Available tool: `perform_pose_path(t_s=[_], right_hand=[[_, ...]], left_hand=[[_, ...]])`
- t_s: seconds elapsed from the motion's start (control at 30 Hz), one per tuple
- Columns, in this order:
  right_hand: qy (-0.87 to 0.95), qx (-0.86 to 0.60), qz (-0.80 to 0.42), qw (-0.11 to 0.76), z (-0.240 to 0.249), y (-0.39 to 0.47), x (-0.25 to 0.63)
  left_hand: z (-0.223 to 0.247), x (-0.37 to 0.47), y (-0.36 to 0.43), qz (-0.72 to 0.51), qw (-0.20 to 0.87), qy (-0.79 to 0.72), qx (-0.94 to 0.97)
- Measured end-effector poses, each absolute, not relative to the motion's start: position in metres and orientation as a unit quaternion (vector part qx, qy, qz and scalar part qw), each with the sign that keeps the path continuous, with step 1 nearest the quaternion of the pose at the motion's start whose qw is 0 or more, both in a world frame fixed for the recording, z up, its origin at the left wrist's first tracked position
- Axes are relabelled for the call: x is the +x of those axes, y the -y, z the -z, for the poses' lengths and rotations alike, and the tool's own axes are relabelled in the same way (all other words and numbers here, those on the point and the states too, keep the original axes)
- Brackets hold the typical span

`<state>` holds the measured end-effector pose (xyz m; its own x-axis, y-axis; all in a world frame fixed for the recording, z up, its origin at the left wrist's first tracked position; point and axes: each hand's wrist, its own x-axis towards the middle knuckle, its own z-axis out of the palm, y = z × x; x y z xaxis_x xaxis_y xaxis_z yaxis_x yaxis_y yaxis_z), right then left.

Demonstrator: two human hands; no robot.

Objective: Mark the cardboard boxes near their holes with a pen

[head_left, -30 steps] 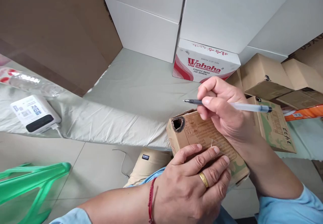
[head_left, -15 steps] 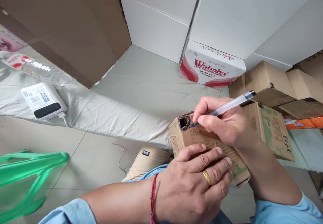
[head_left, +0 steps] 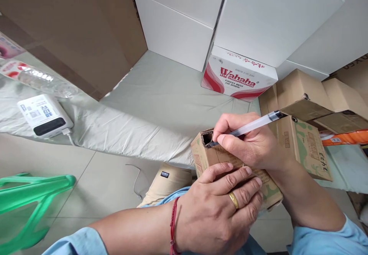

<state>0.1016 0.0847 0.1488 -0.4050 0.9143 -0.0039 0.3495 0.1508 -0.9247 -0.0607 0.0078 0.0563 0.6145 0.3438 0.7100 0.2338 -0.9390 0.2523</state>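
Observation:
A small brown carton with printed text and a round hole at its near corner rests over my lap. My left hand, with a gold ring and a red wrist cord, is clamped over the carton's near side. My right hand grips a clear-barrelled pen, its dark tip pressed on the carton's top just beside the hole. A similar carton with green print and handwritten digits lies right behind my right hand.
A low surface covered in pale plastic sheet carries a white power bank, a plastic bottle, a big brown box, white boxes, a red-and-white Wahaha case and brown cartons. A green stool stands on the tiled floor.
My right hand turned the pen from lying level above the carton to tip-down on the carton's top near the hole. The left hand kept its grip.

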Motion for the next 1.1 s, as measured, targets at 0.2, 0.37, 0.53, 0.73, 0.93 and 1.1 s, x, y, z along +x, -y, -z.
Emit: perform_pose_path(t_s=[0.2,0.37,0.53,0.73,0.93,1.1], right_hand=[[0.697,-0.483,-0.430,0.310,-0.1489,-0.0838,0.1024],[0.685,-0.505,-0.410,0.328,-0.1470,-0.0823,0.1034],[0.671,-0.523,-0.402,0.339,-0.1456,-0.0821,0.1038],[0.662,-0.535,-0.393,0.349,-0.1461,-0.0836,0.1028],[0.666,-0.526,-0.367,0.380,-0.1425,-0.0835,0.1056],[0.678,-0.502,-0.391,0.368,-0.1420,-0.0851,0.1052]], left_hand=[[-0.0560,-0.0613,-0.0080,-0.406,0.070,-0.154,0.898],[-0.0566,-0.0610,-0.0077,-0.411,0.076,-0.155,0.895],[-0.0560,-0.0607,-0.0071,-0.411,0.076,-0.159,0.895],[-0.0536,-0.0611,-0.0053,-0.401,0.070,-0.159,0.899],[-0.0533,-0.0598,-0.0059,-0.410,0.073,-0.159,0.895],[-0.0538,-0.0599,-0.0065,-0.413,0.073,-0.158,0.894]])
